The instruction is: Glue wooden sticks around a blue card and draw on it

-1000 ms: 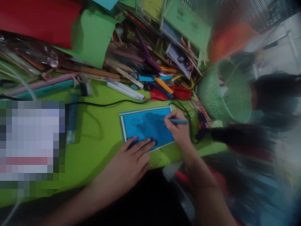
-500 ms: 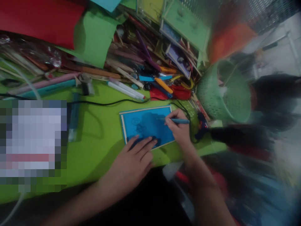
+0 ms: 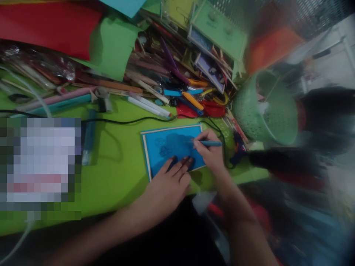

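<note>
A blue rectangular board (image 3: pixel 177 138) edged with thin pale wooden strips lies on the green table. Small dark line drawings (image 3: pixel 163 147) mark its left half. My left hand (image 3: pixel 172 181) rests palm down across the board's lower edge, its fingers stretched out over the blue surface. At the board's right side, my right hand (image 3: pixel 209 149) pinches a blue pen (image 3: pixel 210 143), with the tip pointing left close to the surface. Whether the tip touches the board I cannot make out.
Behind the board runs a black cable (image 3: pixel 124 121). Two white markers (image 3: pixel 148 105), an orange-handled tool (image 3: pixel 192 101) and a crowded heap of craft sticks lie at the back. A green plastic basket (image 3: pixel 249 107) and a dark blue glue gun (image 3: pixel 237 149) are on the right.
My left hand has slid a little to the right along the board's lower edge. My right hand and the pen have shifted only slightly left.
</note>
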Demonstrator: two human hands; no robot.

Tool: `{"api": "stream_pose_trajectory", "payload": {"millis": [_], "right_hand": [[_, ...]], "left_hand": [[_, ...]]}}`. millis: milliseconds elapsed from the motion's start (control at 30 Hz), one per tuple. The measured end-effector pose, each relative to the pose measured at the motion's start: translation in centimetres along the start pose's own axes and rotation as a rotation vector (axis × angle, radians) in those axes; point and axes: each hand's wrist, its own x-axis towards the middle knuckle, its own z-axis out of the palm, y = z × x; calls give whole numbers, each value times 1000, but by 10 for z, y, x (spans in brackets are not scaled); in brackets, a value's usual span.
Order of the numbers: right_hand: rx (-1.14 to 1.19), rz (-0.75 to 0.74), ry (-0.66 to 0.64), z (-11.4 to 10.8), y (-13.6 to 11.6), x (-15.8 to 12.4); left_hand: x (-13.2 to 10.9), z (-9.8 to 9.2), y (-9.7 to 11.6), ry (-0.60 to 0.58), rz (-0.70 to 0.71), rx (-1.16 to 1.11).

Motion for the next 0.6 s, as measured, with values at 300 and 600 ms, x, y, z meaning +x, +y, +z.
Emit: {"api": "stream_pose_trajectory", "payload": {"millis": [300, 600], "right_hand": [[-39, 8, -8, 1, -3, 1], [-76, 49, -29, 1, -3, 1]], "left_hand": [[1, 3, 0, 55, 10, 0], [1, 5, -1, 65, 10, -5]]}}
